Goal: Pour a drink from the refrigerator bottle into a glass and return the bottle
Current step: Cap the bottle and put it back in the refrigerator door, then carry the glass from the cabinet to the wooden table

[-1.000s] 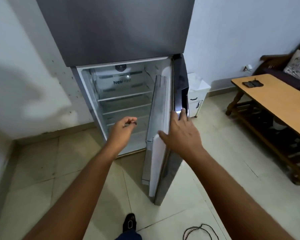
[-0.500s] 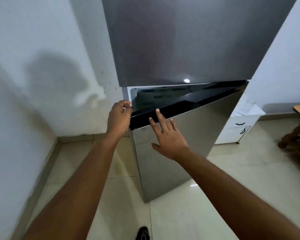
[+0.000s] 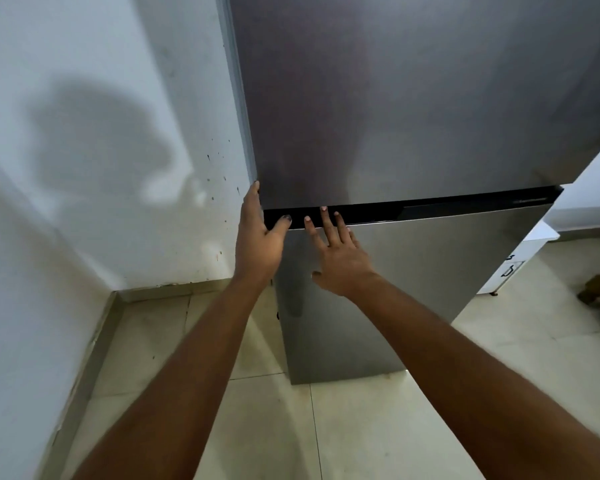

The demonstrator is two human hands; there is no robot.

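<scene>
Pressing flat, both spread hands touch the unlabelled refrigerator door.

A pale tiled floor with thin dark grout lines meets a white wall at a grey skirting strip on the left. A tall steel refrigerator stands directly on it. Just beside the refrigerator, at right, stands a small white cabinet.

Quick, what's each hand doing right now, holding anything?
Left hand: open, holding nothing, at the corner of the lower fridge door.
Right hand: open, fingers spread flat on that door.
</scene>
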